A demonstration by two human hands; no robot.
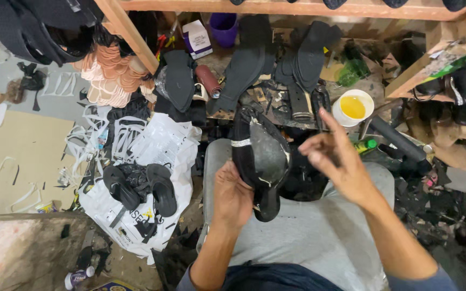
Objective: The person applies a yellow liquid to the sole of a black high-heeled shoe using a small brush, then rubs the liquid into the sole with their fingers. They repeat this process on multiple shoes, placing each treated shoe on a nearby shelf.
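L hand (pixel 232 195) grips shoe (pixel 259 161) sole-up on lap; R hand (pixel 336 161) hovers free, fingers loose, prob. mid-gluing. Next needs glue tub (pixel 353 106).

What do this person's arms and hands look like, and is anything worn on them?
Both the left hand and the right hand are bare, with no gloves, rings or watch showing. The forearms are uncovered; blue-grey sleeves are pushed up near the elbows.
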